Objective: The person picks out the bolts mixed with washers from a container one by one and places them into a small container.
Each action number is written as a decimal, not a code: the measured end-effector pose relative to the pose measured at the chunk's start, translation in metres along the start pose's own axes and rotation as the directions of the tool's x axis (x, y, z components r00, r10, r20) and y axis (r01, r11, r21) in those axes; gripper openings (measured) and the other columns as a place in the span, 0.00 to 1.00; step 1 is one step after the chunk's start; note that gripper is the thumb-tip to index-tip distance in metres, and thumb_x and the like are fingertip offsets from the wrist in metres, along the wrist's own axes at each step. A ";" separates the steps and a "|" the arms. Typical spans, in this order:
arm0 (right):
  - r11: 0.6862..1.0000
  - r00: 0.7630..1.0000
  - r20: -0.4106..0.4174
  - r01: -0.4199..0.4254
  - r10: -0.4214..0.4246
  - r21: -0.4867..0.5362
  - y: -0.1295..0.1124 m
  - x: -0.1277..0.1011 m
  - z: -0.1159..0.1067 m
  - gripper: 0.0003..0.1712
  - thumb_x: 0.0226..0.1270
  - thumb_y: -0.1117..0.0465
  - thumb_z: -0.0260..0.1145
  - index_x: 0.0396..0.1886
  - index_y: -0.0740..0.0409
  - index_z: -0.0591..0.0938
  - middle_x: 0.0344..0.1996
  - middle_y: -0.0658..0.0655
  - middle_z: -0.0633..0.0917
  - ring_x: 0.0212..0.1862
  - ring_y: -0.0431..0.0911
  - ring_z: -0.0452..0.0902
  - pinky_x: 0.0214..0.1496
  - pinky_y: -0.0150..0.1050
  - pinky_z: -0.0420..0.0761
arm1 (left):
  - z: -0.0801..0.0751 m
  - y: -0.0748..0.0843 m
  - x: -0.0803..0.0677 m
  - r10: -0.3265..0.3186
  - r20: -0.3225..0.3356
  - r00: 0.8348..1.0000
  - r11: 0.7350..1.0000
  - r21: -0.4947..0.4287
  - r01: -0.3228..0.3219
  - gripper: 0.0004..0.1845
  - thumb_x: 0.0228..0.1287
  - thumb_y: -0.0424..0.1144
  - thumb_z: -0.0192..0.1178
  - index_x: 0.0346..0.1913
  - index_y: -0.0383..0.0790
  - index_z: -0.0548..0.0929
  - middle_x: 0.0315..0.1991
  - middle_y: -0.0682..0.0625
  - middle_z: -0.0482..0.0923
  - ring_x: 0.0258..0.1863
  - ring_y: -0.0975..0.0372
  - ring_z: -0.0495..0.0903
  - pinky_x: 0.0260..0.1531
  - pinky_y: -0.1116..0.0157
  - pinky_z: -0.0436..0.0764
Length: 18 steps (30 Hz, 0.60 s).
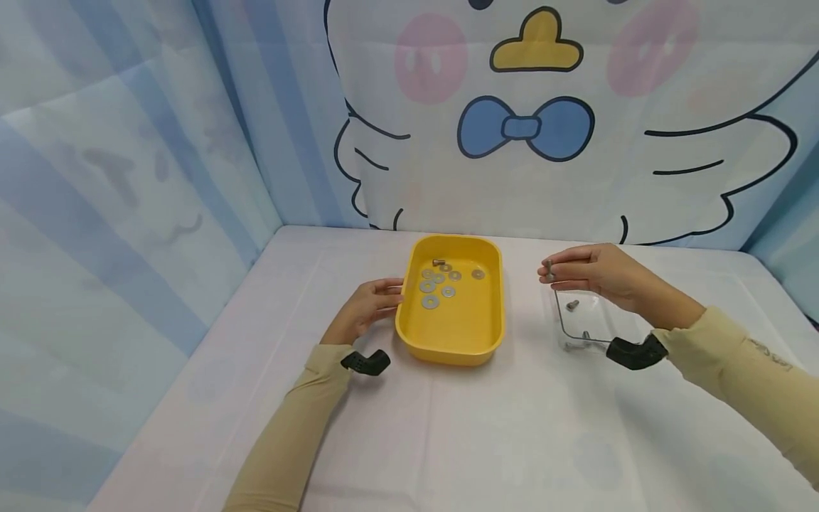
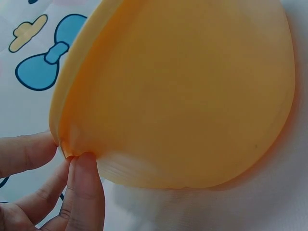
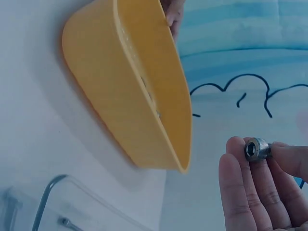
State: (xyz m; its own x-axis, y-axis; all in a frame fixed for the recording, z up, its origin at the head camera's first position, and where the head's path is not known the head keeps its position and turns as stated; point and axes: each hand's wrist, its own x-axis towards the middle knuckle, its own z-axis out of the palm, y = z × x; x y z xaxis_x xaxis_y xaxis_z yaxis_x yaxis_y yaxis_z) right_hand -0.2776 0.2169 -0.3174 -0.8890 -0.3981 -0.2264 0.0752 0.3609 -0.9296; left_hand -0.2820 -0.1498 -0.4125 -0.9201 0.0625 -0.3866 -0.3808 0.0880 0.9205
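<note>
A yellow tray [image 1: 470, 323] lies in the middle of the table with several flat metal washers [image 1: 430, 302] and a small bolt [image 1: 439, 262] inside. My left hand [image 1: 367, 311] holds its left rim, fingertips and thumb right at the edge. In the right wrist view, my right hand [image 3: 260, 192] pinches a hex socket bolt [image 3: 257, 149] between thumb and fingers, socket end showing. That hand is raised over the back of a clear plastic box [image 1: 591, 340], to the right of the tray. A few bolts [image 1: 572, 305] lie in the box.
A white cloth covers the table [image 1: 499, 441]. Behind it hangs a printed curtain [image 1: 525, 199] with a cartoon figure, and a striped curtain [image 1: 128, 213] closes off the left side. Black wrist mounts [image 1: 636, 353] sit on both sleeves.
</note>
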 end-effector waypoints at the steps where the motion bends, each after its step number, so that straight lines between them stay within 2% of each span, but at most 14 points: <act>1: 1.000 1.000 -0.008 0.001 -0.001 0.000 0.002 -0.002 -0.004 0.21 0.64 0.55 0.64 0.52 0.63 0.77 0.39 0.43 0.86 0.43 0.36 0.84 0.49 0.32 0.83 | 0.000 0.000 0.000 0.001 0.000 1.000 1.000 0.000 -0.001 0.23 0.64 0.32 0.59 0.63 0.42 0.72 0.61 0.44 0.73 0.59 0.53 0.74 0.61 0.58 0.76; 7: 0.998 0.999 -0.041 0.034 -0.031 0.054 0.018 -0.010 -0.024 0.08 0.65 0.60 0.62 0.43 0.49 0.83 0.37 0.41 0.87 0.42 0.35 0.84 0.47 0.29 0.84 | 0.001 0.000 -0.001 -0.013 -0.010 1.000 1.000 -0.001 0.013 0.23 0.64 0.32 0.58 0.63 0.43 0.72 0.61 0.44 0.73 0.59 0.53 0.75 0.61 0.59 0.76; 12: 0.986 0.997 -0.034 0.068 -0.063 0.152 0.033 -0.016 -0.040 0.10 0.67 0.66 0.59 0.40 0.49 0.84 0.37 0.44 0.88 0.41 0.37 0.85 0.46 0.29 0.84 | 0.001 0.001 -0.002 -0.011 -0.014 1.000 1.000 -0.003 0.011 0.23 0.64 0.31 0.58 0.63 0.42 0.72 0.61 0.44 0.73 0.58 0.53 0.75 0.61 0.59 0.76; 18: 0.962 0.998 -0.042 0.063 -0.053 0.268 0.047 -0.023 -0.053 0.13 0.67 0.70 0.58 0.38 0.51 0.85 0.36 0.47 0.88 0.41 0.38 0.85 0.44 0.30 0.84 | 0.001 -0.001 0.000 0.007 0.003 1.000 1.000 -0.014 -0.007 0.24 0.64 0.31 0.58 0.63 0.42 0.72 0.61 0.43 0.73 0.58 0.53 0.75 0.60 0.59 0.77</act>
State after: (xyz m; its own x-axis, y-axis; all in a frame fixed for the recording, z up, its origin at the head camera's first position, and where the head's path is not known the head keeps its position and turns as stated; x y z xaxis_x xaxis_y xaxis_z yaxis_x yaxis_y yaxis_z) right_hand -0.2777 0.2881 -0.3405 -0.9098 -0.3811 -0.1642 0.1375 0.0965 -0.9858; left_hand -0.2814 -0.1489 -0.4133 -0.9223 0.0664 -0.3807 -0.3759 0.0739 0.9237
